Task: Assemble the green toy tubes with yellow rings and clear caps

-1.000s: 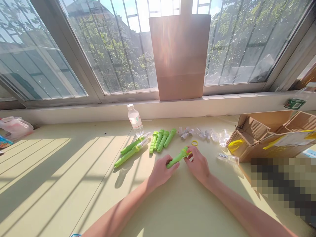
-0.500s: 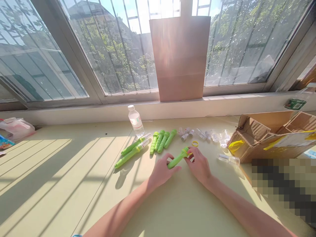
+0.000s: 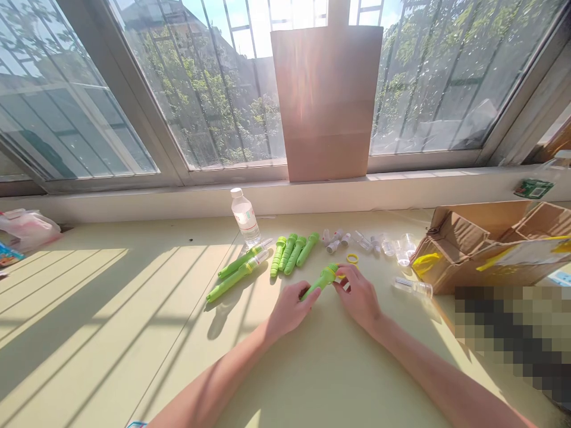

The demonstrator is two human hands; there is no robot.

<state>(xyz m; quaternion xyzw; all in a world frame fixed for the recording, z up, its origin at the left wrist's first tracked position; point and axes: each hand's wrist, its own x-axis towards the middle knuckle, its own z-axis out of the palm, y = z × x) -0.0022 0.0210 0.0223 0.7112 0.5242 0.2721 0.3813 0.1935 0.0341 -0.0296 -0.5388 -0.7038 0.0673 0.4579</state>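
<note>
My left hand (image 3: pixel 289 306) is closed around the lower part of a green plastic tube (image 3: pixel 320 283), tilted with its threaded end up and to the right. Close to that threaded end, my right hand (image 3: pixel 357 294) pinches a small yellow ring (image 3: pixel 341 276), mostly hidden by the fingers. Another yellow ring (image 3: pixel 352 259) lies on the table just beyond the right hand. Several similar green tubes (image 3: pixel 292 254) lie side by side behind my hands. To their left, two green tubes (image 3: pixel 232 281) have clear pieces on their upper ends.
A water bottle (image 3: pixel 245 219) stands at the back. Several clear plastic caps (image 3: pixel 363 241) lie behind my right hand, and another clear piece (image 3: pixel 413 287) lies nearer the open cardboard box (image 3: pixel 473 267) on the right. A pink-white bag (image 3: pixel 31 230) sits far left on the table (image 3: pixel 111 333).
My left hand has shifted its hold on the green tube, with the thumb now lying along it. The tube's threaded end has moved slightly left, away from the right fingers.
</note>
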